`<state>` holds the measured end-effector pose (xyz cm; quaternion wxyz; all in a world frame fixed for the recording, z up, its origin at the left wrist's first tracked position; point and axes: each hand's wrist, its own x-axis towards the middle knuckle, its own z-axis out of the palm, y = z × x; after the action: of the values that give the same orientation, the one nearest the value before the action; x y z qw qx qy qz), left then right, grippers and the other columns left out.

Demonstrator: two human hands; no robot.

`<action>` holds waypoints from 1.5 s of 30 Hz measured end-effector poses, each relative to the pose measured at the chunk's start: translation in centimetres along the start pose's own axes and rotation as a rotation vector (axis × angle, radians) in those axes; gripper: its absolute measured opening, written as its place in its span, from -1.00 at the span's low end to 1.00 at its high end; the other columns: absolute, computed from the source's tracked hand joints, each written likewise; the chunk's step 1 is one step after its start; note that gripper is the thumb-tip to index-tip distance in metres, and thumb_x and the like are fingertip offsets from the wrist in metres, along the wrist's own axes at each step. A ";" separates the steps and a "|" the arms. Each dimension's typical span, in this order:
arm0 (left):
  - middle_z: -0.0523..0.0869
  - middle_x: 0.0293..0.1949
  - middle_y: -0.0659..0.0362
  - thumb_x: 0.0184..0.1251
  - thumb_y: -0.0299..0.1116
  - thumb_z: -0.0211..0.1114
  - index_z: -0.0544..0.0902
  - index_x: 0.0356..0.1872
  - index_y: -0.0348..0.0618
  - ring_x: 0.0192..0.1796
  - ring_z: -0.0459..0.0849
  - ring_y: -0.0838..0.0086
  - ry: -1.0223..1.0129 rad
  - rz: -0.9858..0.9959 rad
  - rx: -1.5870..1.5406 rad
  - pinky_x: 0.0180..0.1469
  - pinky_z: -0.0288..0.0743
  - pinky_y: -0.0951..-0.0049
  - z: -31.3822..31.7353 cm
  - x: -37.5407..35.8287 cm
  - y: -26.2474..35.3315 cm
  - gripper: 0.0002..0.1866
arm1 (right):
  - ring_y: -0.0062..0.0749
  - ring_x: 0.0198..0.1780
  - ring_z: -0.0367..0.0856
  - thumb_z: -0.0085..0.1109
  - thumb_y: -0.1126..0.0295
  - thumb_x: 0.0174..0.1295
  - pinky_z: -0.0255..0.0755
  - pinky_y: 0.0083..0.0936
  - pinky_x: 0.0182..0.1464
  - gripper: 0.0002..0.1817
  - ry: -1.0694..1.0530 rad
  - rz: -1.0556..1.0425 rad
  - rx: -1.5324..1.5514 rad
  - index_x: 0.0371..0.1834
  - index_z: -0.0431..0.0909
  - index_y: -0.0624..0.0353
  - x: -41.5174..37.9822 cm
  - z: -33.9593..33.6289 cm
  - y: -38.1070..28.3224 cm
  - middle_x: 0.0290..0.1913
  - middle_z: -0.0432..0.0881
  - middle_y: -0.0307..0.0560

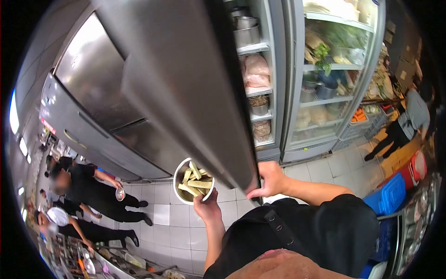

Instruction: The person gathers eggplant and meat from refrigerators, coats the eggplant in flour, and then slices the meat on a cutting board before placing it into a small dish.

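Your left hand (pixel 209 211) is partly closed around the side of the round bowl (pixel 180 172), which contains pale strips (pixel 199 184). Your right hand (pixel 272 178) is partly closed on the edge of the steel door (pixel 186 88). Caution: door swing may strike the nearby bowl; uneven one-handed support may tip it, spilling strips onto the tiled floor (pixel 180 237).

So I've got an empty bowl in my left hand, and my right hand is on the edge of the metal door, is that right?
Not quite: the head view shows pale yellow sticks in the bowl. Your left hand does hold it, and your right hand is on the metal door's edge.
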<state>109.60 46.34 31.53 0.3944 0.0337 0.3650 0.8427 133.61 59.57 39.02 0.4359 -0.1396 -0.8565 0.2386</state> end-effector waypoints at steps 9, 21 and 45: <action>0.74 0.12 0.09 0.65 -0.12 0.07 0.62 0.23 -0.25 0.10 0.75 0.24 0.287 0.292 -0.106 0.09 0.68 0.22 0.5 -3.5 -1.2 -0.57 | 0.07 0.08 0.75 0.48 0.16 0.21 0.62 -0.12 0.19 -0.56 0.045 -0.101 -0.243 0.04 0.74 0.24 19.2 -8.6 12.3 0.02 0.76 0.16; 0.54 0.44 -0.08 0.77 -0.07 -0.17 0.40 0.53 -0.36 0.39 0.59 0.08 0.627 0.708 0.038 0.44 0.53 0.13 1.8 -1.6 -2.4 -0.39 | 0.07 0.00 0.82 0.32 0.21 0.33 0.37 0.18 0.46 -0.75 0.248 0.128 -1.025 -0.14 0.83 0.13 44.5 -22.4 30.3 -0.17 0.84 0.15; 0.71 0.19 -0.06 0.73 -0.08 -0.10 0.64 0.22 -0.29 0.24 0.67 0.11 -0.746 0.502 -1.028 0.22 0.58 0.05 -14.9 1.9 -4.2 -0.50 | 0.28 -0.15 0.71 0.39 0.28 0.35 0.56 0.06 -0.10 -0.76 0.563 -0.260 -0.540 -0.36 0.68 0.23 50.1 -24.7 30.6 -0.26 0.74 0.20</action>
<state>105.84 40.67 17.55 0.2521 0.2138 -0.2609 0.9070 125.55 114.98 69.38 0.6275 -0.1993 -0.7461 -0.0993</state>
